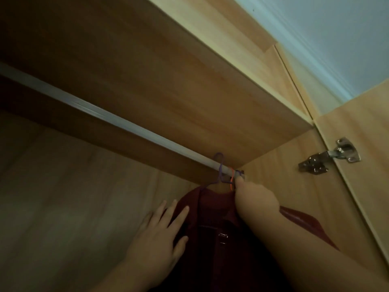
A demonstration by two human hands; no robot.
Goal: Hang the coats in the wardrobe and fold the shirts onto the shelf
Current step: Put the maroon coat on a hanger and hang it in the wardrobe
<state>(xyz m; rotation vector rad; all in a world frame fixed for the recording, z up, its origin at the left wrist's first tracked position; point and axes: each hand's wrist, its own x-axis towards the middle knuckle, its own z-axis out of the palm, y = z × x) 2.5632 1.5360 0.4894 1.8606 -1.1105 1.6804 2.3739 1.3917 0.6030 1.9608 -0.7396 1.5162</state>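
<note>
While your right hand (255, 199) is pinching the orange hanger hook (231, 179) at the rail (134, 128), you are steadying the dark red coat (221, 239) with your flat, released left hand (156, 239) just below.

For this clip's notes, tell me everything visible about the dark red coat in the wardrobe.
The dark red coat hangs from a purple wire hanger hooked over the pale metal rail, at the rail's right end inside the wooden wardrobe. Its collar is open, and a small metal buckle sits on a strap at its front. The left hand lies flat with straight fingers on its left shoulder; the right hand reaches to the hanger hooks above it. Its lower part is cut off.
</note>
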